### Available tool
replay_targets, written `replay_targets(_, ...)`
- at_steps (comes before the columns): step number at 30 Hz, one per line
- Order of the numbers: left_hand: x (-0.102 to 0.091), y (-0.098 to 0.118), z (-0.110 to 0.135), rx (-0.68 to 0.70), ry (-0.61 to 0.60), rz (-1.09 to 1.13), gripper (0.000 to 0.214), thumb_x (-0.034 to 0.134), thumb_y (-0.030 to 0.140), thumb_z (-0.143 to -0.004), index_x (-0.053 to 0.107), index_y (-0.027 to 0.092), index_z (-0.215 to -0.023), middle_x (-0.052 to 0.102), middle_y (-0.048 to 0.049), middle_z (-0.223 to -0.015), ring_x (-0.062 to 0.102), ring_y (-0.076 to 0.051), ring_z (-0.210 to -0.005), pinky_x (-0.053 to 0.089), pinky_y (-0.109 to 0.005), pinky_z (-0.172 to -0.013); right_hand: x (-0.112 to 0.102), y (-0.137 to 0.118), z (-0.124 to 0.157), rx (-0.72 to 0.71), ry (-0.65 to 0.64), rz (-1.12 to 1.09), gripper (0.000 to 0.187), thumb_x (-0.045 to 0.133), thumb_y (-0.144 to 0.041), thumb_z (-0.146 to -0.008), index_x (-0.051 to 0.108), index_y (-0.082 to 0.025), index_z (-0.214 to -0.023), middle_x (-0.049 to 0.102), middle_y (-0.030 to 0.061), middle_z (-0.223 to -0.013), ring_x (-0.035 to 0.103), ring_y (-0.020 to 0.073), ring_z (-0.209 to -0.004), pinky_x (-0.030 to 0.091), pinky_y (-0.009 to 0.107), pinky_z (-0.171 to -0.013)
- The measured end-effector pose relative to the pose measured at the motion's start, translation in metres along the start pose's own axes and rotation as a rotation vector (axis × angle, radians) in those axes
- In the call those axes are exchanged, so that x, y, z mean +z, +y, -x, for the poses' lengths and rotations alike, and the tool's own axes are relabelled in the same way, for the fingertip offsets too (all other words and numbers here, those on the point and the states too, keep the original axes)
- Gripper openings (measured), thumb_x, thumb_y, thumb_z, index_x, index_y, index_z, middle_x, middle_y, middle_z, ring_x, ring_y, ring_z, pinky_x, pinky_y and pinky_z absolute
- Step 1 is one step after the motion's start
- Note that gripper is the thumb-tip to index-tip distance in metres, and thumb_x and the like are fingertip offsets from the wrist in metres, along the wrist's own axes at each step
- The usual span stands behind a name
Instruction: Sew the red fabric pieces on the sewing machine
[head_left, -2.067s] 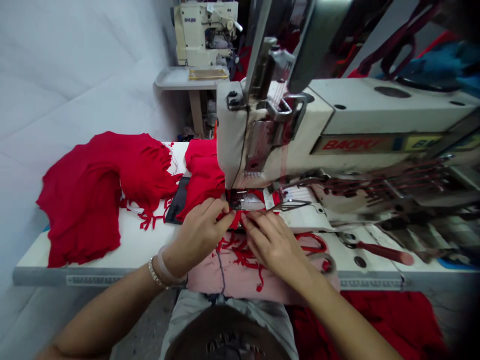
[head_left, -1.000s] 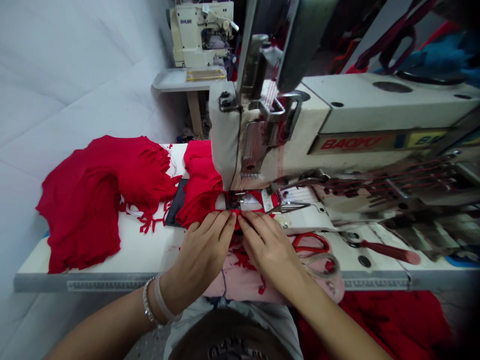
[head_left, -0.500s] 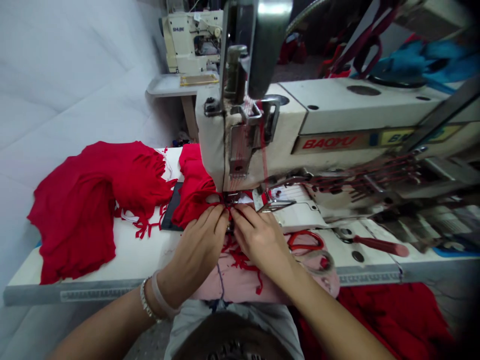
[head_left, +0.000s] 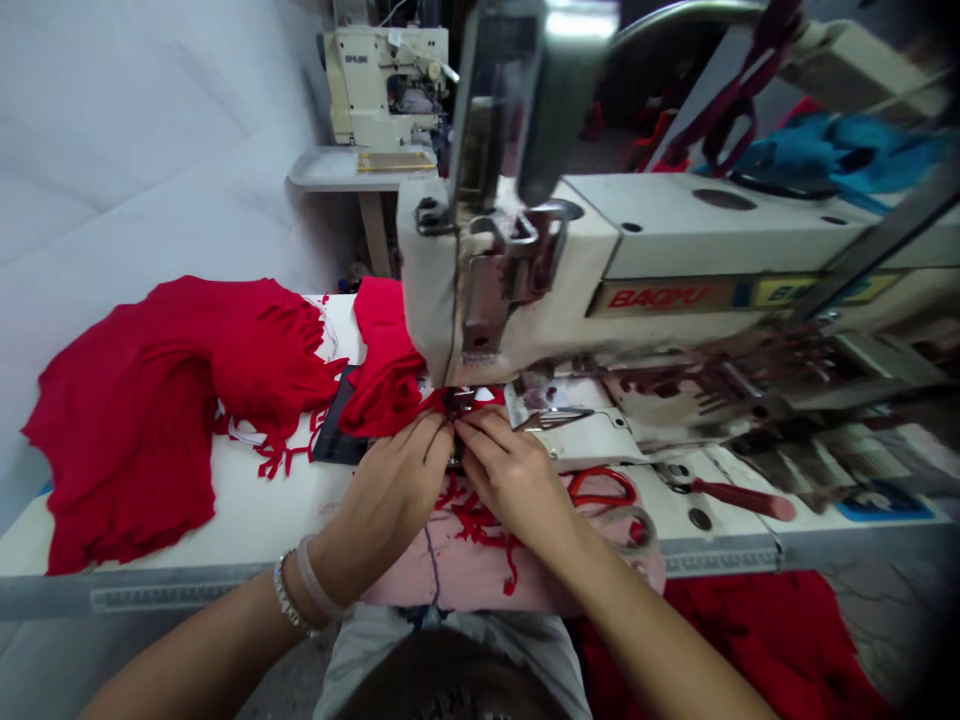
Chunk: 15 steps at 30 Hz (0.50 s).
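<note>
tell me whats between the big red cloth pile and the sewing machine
In the head view, a bunched red cloth and a dark flat piece lie there on the white table.

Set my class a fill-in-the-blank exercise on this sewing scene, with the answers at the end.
1. The red word on the sewing machine reads ____.
2. The beaded bracelet is on the person's ____ wrist.
3. The scissors on the table have ____ handles.
4. The left hand and right hand hold fabric coloured ____ at the needle.

Answers: BAOYU; left; red; red.

Right hand — under the sewing machine head, red scissors beside
</note>
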<state>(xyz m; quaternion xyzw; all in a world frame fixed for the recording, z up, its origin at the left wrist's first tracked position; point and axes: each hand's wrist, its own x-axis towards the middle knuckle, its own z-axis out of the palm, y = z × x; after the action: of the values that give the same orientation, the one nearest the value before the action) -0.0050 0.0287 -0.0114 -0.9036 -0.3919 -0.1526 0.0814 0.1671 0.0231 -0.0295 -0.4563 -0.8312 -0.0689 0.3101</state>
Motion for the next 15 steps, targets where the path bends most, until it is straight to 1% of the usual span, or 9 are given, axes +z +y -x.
replay_targets(2, 0.0, 0.003, 0.0, -0.023, -0.035, -0.011, 0.028, 0.043, 0.006, -0.093, 0.057, 0.006, -0.117, 0.063, -0.016, -0.115, 0.062, -0.027, -0.104, 0.055, -0.038, -0.082, 0.0, 0.001, 0.0, -0.057, 0.014, 0.043, 0.026, 0.049, -0.011, -0.093, 0.068, -0.007, -0.11, 0.069, 0.015, -0.108, 0.063, 0.0233, -0.104, 0.057, 0.036, -0.087)
replay_targets(5, -0.003, 0.005, 0.002, -0.108, -0.047, -0.019, 0.029, 0.044, 0.013, -0.096, 0.056, 0.009, -0.122, 0.064, -0.0144, -0.118, 0.06, -0.027, -0.106, 0.053, -0.041, -0.084, -0.005, 0.014, 0.003, -0.128, 0.009, 0.04, 0.026, 0.049, -0.011, -0.092, 0.066, -0.008, -0.112, 0.069, 0.0154, -0.111, 0.063, 0.0236, -0.108, 0.056, 0.038, -0.091)
replay_targets(7, -0.008, -0.006, 0.001, -0.21, -0.032, 0.026, 0.033, 0.043, 0.023, -0.099, 0.055, 0.011, -0.128, 0.062, -0.0137, -0.123, 0.059, -0.028, -0.107, 0.051, -0.043, -0.084, -0.013, 0.029, 0.006, -0.143, -0.027, 0.037, 0.03, 0.049, -0.013, -0.092, 0.063, -0.011, -0.118, 0.068, 0.0142, -0.112, 0.063, 0.0248, -0.108, 0.056, 0.04, -0.09)
replay_targets(8, -0.011, -0.019, 0.0, -0.244, -0.038, 0.091, 0.033, 0.043, 0.027, -0.1, 0.056, 0.012, -0.127, 0.063, -0.0126, -0.122, 0.059, -0.026, -0.106, 0.05, -0.042, -0.085, -0.017, 0.038, 0.007, -0.142, -0.06, 0.061, 0.032, 0.049, -0.017, -0.092, 0.062, -0.013, -0.122, 0.068, 0.0132, -0.113, 0.064, 0.0258, -0.107, 0.056, 0.042, -0.089)
replay_targets(10, -0.02, -0.063, -0.006, -0.277, -0.044, 0.251, 0.033, 0.042, 0.033, -0.101, 0.063, 0.014, -0.118, 0.066, -0.0089, -0.115, 0.06, -0.02, -0.1, 0.05, -0.036, -0.085, -0.026, 0.055, 0.009, -0.137, -0.125, 0.152, 0.037, 0.046, -0.023, -0.094, 0.058, -0.016, -0.129, 0.068, 0.0125, -0.112, 0.066, 0.0263, -0.097, 0.055, 0.044, -0.085)
replay_targets(11, -0.026, -0.093, -0.008, -0.275, -0.044, 0.324, 0.033, 0.041, 0.036, -0.102, 0.066, 0.016, -0.111, 0.068, -0.0063, -0.11, 0.06, -0.016, -0.096, 0.049, -0.032, -0.087, -0.03, 0.063, 0.011, -0.152, -0.134, 0.208, 0.038, 0.045, -0.026, -0.095, 0.057, -0.016, -0.13, 0.068, 0.0122, -0.108, 0.066, 0.0281, -0.096, 0.055, 0.046, -0.083)
replay_targets(12, -0.032, -0.127, -0.01, -0.326, 0.014, 0.313, 0.036, 0.039, 0.038, -0.102, 0.067, 0.016, -0.106, 0.069, -0.0048, -0.106, 0.058, -0.014, -0.094, 0.048, -0.03, -0.089, -0.033, 0.069, 0.012, -0.167, -0.138, 0.255, 0.038, 0.043, -0.028, -0.096, 0.058, -0.016, -0.129, 0.069, 0.0125, -0.104, 0.065, 0.03, -0.096, 0.054, 0.046, -0.082)
replay_targets(14, -0.043, -0.199, -0.008, -0.444, 0.109, 0.218, 0.045, 0.028, 0.041, -0.104, 0.06, 0.012, -0.117, 0.066, -0.0076, -0.117, 0.05, -0.016, -0.104, 0.039, -0.037, -0.104, -0.039, 0.079, 0.015, -0.162, -0.12, 0.304, 0.035, 0.043, -0.032, -0.096, 0.063, -0.015, -0.119, 0.068, 0.0133, -0.097, 0.064, 0.0329, -0.098, 0.053, 0.045, -0.082)
replay_targets(15, -0.047, -0.232, -0.005, -0.454, 0.113, 0.178, 0.051, 0.023, 0.046, -0.104, 0.055, 0.012, -0.123, 0.066, -0.0062, -0.118, 0.046, -0.016, -0.106, 0.034, -0.039, -0.108, -0.04, 0.083, 0.017, -0.129, -0.108, 0.307, 0.032, 0.044, -0.034, -0.096, 0.066, -0.015, -0.11, 0.068, 0.0133, -0.094, 0.065, 0.0326, -0.097, 0.053, 0.043, -0.079)
